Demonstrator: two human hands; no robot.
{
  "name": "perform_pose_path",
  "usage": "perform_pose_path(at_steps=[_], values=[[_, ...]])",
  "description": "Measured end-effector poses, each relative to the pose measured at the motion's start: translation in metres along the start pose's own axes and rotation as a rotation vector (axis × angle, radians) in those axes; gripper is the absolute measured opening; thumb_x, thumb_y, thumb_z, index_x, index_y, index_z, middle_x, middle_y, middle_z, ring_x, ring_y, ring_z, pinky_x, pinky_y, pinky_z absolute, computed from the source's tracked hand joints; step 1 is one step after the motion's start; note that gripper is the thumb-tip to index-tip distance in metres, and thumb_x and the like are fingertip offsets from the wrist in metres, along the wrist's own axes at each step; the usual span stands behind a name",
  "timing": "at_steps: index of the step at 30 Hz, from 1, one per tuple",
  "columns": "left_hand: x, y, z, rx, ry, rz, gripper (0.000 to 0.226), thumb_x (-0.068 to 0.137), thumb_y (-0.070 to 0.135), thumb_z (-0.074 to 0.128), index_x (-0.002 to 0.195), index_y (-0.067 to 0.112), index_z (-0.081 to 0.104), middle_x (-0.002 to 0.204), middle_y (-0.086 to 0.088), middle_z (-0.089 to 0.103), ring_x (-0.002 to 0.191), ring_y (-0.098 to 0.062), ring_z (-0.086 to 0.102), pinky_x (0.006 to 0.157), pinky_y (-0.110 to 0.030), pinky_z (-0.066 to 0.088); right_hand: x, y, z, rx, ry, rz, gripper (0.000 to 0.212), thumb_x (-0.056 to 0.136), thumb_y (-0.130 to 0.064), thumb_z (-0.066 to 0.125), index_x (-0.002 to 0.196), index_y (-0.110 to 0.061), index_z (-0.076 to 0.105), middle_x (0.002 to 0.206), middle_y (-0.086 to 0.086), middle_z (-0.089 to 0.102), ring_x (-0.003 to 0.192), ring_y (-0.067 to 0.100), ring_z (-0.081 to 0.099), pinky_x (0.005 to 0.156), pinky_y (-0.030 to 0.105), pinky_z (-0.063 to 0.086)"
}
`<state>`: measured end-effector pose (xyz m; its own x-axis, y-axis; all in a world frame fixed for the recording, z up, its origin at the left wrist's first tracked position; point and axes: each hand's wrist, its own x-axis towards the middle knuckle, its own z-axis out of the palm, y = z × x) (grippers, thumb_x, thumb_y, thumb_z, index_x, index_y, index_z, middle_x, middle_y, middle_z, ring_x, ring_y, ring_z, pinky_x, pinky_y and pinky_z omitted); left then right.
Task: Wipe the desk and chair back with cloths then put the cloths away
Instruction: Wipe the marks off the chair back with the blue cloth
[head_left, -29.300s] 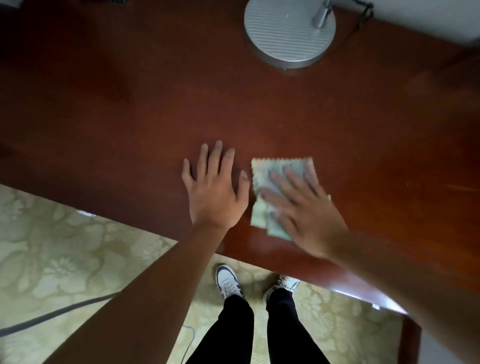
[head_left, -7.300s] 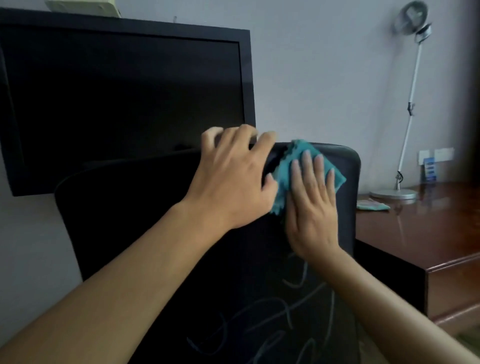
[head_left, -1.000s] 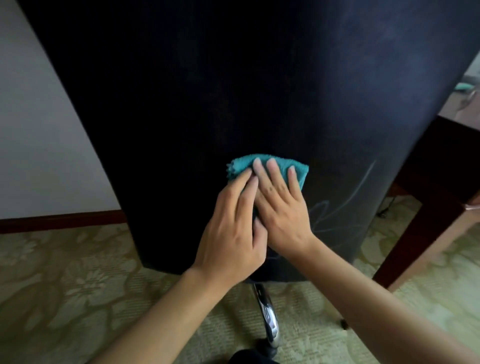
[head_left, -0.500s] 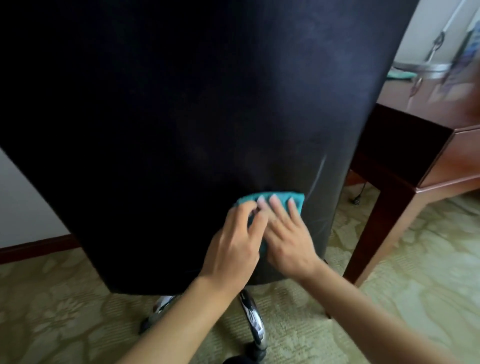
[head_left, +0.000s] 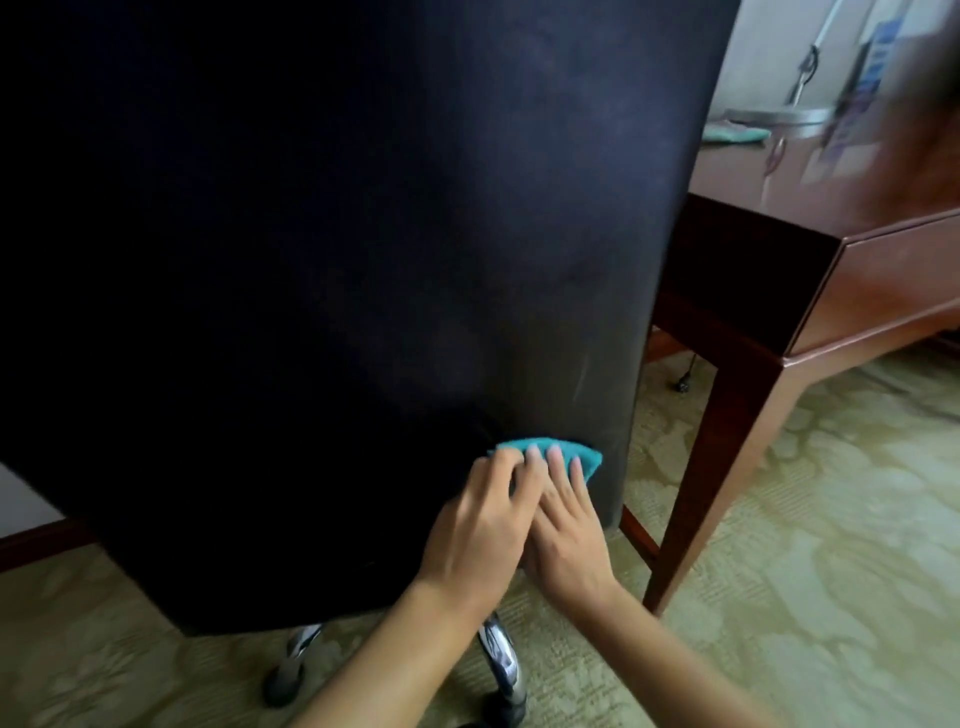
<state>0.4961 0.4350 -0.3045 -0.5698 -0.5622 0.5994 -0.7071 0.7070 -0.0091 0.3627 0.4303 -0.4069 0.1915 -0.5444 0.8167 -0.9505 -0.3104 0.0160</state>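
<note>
We see both hands low on the black chair back (head_left: 337, 260), pressing a teal cloth (head_left: 587, 457) flat against it near the lower right corner of the panel. The right hand (head_left: 566, 535) lies over the cloth with its fingers straight and spread, so its grip is open and flat, not closed round anything. The left hand (head_left: 483, 525) sits just beside it on the left, overlapping the right hand's edge, with fingertips bent onto the cloth's left end; whether that grip pinches the fabric or only presses it, we cannot tell. Only the top strip of the cloth shows above the fingertips.

Just right of the hands runs the chair back's edge, and beyond it stands a leg of the reddish wooden table (head_left: 883, 270). Far above and right of the hands, on the table top, a second pale green cloth (head_left: 737, 134) lies just beside the round base of a lamp (head_left: 779, 115). Below the hands, chrome chair legs (head_left: 501, 660) reach down to the patterned carpet (head_left: 779, 545).
</note>
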Motion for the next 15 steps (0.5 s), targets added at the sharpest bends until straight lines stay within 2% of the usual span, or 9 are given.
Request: perform_pose_path(at_steps=[4, 8, 11, 15], values=[[0.055, 0.009, -0.043, -0.055, 0.080, 0.029, 0.043, 0.090, 0.007, 0.036, 0.119, 0.002, 0.068, 0.100, -0.016, 0.066, 0.081, -0.028, 0.068, 0.055, -0.038, 0.059, 0.066, 0.027, -0.032, 0.056, 0.147, -0.007, 0.066, 0.098, -0.019, 0.043, 0.156, -0.014, 0.013, 0.157, 0.011, 0.020, 0.152, 0.028, 0.001, 0.124, 0.049, 0.007], [0.132, 0.031, -0.087, -0.013, 0.185, 0.089, 0.045, 0.092, 0.014, 0.031, 0.128, 0.007, 0.056, 0.119, -0.018, 0.057, 0.093, -0.028, 0.064, 0.071, -0.037, 0.059, 0.139, 0.072, -0.076, 0.076, 0.313, 0.071, 0.051, 0.103, -0.020, 0.041, 0.149, -0.002, 0.030, 0.152, 0.029, 0.032, 0.149, 0.038, 0.010, 0.123, 0.050, 0.007], [0.158, 0.040, -0.091, 0.045, 0.181, 0.063, 0.041, 0.092, 0.016, 0.025, 0.123, 0.010, 0.051, 0.121, -0.017, 0.052, 0.095, -0.027, 0.064, 0.073, -0.036, 0.060, 0.146, 0.088, -0.080, 0.084, 0.324, 0.136, 0.046, 0.105, -0.023, 0.042, 0.142, 0.005, 0.043, 0.149, 0.033, 0.036, 0.143, 0.049, 0.023, 0.121, 0.056, 0.016], [0.122, 0.043, -0.043, 0.141, 0.054, 0.088, 0.047, 0.094, 0.014, 0.014, 0.114, 0.010, 0.056, 0.111, -0.013, 0.058, 0.088, -0.022, 0.064, 0.066, -0.029, 0.057, 0.082, 0.067, -0.044, 0.139, 0.190, 0.251, 0.049, 0.098, -0.016, 0.050, 0.141, 0.007, 0.045, 0.152, 0.030, 0.033, 0.144, 0.046, 0.022, 0.117, 0.062, 0.023]])
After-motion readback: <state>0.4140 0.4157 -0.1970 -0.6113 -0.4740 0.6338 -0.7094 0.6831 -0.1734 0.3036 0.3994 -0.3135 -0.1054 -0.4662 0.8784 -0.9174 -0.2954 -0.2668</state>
